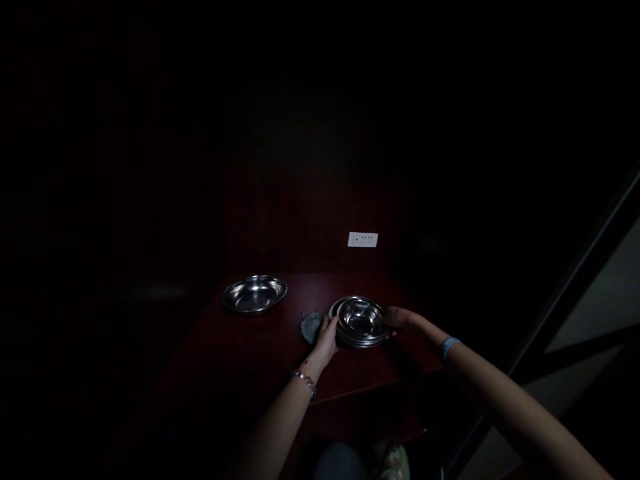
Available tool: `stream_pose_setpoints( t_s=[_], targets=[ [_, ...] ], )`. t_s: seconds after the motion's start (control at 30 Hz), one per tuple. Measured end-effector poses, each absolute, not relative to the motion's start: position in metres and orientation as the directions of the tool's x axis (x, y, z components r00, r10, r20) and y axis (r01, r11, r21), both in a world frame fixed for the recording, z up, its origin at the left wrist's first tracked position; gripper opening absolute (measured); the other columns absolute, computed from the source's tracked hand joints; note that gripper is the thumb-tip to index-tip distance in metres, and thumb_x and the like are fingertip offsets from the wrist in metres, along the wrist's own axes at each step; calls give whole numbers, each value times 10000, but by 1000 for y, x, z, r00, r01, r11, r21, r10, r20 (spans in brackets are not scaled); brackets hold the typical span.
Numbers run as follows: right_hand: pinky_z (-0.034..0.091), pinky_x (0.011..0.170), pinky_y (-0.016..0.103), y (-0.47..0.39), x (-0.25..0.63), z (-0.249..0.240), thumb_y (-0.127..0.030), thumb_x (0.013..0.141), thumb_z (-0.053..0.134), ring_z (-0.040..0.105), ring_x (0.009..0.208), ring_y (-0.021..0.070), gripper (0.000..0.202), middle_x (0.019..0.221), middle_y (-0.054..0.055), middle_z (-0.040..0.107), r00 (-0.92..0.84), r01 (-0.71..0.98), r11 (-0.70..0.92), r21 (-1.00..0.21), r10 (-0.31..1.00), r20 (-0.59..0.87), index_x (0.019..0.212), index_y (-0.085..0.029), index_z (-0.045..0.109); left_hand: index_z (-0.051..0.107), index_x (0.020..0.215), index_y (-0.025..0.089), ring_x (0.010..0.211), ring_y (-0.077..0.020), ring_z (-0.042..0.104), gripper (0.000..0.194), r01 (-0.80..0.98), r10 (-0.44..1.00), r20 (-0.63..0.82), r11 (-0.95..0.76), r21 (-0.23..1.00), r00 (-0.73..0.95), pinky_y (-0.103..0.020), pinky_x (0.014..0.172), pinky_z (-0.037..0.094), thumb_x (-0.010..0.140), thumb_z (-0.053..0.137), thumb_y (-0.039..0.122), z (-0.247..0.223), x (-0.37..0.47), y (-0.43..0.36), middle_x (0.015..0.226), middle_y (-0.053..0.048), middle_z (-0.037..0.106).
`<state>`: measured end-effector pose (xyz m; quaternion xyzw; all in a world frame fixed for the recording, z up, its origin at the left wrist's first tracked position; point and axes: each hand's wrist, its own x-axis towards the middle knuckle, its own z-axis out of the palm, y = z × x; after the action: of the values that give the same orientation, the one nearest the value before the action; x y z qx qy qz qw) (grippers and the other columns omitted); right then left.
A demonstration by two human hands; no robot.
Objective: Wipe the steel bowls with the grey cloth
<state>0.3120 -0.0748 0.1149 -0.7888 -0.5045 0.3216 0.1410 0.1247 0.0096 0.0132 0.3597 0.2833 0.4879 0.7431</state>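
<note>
A stack of shiny metal bowls (361,319), a smaller one nested on top of wider ones, is on or just above the dark red tabletop (260,360). My left hand (326,338) is closed on the stack's near left rim. From the right, my right hand (397,319) grips the opposite rim, its fingers partly hidden by shadow. A crumpled grey-blue cloth (311,326) lies beside and partly behind my left hand. Farther left on the tabletop stands a wide, shallow metal bowl (255,295), apart from both hands.
A white socket panel (363,239) is set in the dark red back wall. The tabletop's front edge (360,391) runs below my hands. At right, a dark diagonal frame (560,267) borders paler panels. Most of the surroundings are too dark to make out.
</note>
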Motion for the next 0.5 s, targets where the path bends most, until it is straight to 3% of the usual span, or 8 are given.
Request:
stream_pose_setpoints(
  t_s=[0.17,0.27,0.33,0.4,0.5],
  targets=[
    [395,558,194,-74,310,121,-233,945,443,545,571,102,295,667,98,659,244,753,-472,-459,847,-472,851,-33,638,591,1152,224,1157,-195,590,288,-510,917,-93,298,807,388,-368,1088,370,867,558,251,10,127,13,1219,-69,654],
    [406,583,210,-76,309,120,-243,952,431,551,589,107,311,711,113,670,242,778,-453,-436,855,-459,904,-15,638,577,1177,219,1145,-195,596,317,-510,914,-75,290,810,400,-369,1082,378,862,566,252,8,128,15,1218,-72,655],
    [406,583,211,-76,307,118,-246,933,471,545,594,111,308,676,111,660,291,773,-469,-426,860,-419,831,-12,643,569,1187,221,1137,-195,601,326,-510,911,-62,283,812,407,-369,1079,382,863,566,257,6,128,15,1223,-72,654],
    [403,574,197,-76,305,117,-227,903,522,540,601,113,298,620,94,639,359,732,-502,-461,859,-366,714,-26,634,564,1190,227,1145,-194,598,323,-508,910,-60,282,814,410,-367,1082,379,870,557,270,5,128,15,1237,-70,647],
    [399,552,183,-75,304,115,-198,896,522,539,583,109,347,526,66,591,412,635,-453,-626,884,-221,600,-40,610,561,1184,231,1195,-195,569,319,-500,916,-56,266,824,396,-358,1099,358,869,555,282,3,128,15,1272,-74,627]
  ],
)
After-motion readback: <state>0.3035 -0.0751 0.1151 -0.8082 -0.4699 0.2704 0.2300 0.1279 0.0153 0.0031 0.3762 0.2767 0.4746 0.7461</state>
